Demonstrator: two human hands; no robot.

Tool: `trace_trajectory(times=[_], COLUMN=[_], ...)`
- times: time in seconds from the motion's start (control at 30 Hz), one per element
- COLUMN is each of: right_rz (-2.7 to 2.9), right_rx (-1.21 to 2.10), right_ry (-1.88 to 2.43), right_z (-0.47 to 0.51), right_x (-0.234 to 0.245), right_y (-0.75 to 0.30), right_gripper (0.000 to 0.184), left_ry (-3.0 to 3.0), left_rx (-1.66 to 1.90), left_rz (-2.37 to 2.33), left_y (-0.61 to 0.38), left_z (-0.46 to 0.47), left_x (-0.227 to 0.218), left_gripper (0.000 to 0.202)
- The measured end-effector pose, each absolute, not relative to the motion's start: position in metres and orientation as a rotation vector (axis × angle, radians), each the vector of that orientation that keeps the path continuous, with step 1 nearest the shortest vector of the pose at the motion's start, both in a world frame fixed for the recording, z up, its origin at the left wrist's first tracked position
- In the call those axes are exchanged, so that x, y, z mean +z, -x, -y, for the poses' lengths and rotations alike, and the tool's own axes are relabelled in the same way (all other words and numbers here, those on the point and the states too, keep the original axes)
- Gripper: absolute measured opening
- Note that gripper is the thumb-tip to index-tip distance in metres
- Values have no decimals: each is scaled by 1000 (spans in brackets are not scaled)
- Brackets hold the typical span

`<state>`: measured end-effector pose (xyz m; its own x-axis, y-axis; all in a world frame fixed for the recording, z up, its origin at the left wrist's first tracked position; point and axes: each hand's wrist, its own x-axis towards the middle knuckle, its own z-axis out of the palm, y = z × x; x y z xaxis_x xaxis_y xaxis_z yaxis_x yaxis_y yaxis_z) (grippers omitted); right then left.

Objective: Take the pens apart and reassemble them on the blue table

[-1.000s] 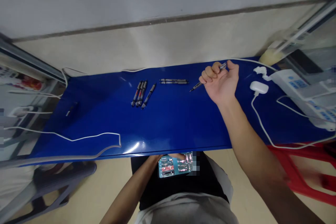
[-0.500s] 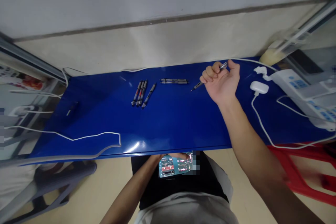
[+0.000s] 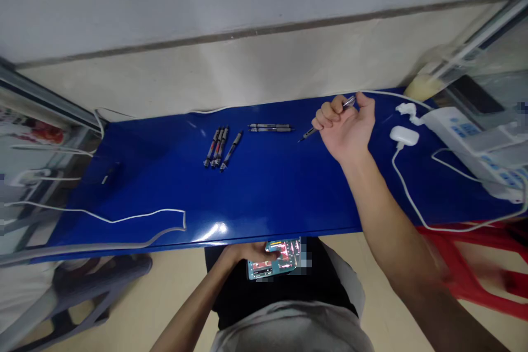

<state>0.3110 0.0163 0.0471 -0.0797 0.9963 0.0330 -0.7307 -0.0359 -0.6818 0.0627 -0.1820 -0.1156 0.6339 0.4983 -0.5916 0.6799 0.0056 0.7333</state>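
My right hand is turned palm up above the right half of the blue table, its fingers curled round a pen that points down to the left. Below the table's front edge, my left hand grips a lit smartphone over my lap, with the thumb bent across its screen. Two pens lie side by side, left of the right hand. Further left are three slanted pens close together, and a single pen lies just beside them.
On the right of the blue table are a white earbud case on a cable, crumpled tissue and a white power strip. A white cable crosses the left side. A red stool stands below right.
The left thumb has drawn back from the right side of the phone screen to its middle. My right hand keeps its hold on the pen, and the whole view has shifted slightly.
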Motion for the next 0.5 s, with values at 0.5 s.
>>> trace_trajectory(times=[0.5], right_rz=[647], right_rx=[1574], right_ry=[509], right_z=[-15], right_x=[48], right_y=[-311], right_gripper=[48], left_ry=[-1703], left_rx=[-327], left_rz=[-1260], left_y=[-105], left_z=[188], left_x=[-90], left_gripper=[51])
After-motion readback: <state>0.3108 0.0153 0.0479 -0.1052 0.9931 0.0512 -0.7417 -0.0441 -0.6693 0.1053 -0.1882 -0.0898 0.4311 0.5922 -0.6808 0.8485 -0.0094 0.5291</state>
